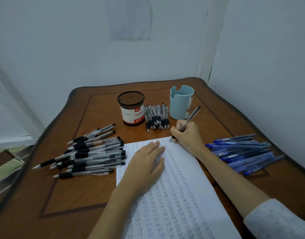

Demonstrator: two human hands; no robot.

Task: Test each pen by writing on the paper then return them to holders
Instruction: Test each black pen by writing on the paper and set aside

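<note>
My right hand point(187, 135) grips a clear pen point(191, 117), its tip touching the top right corner of the paper point(182, 195). The sheet is filled with rows of small written words. My left hand point(145, 162) lies flat on the paper, fingers straight. A black mesh holder point(131, 108) with a red and white label stands at the back. To its right stands a light blue holder point(181, 103). Neither holder shows pens sticking out.
A heap of black-grip pens point(89, 152) lies left of the paper. Several more black-grip pens point(156, 118) lie between the holders. Blue pens point(243, 152) are piled on the right. The wooden table point(70, 195) stands in a corner of white walls.
</note>
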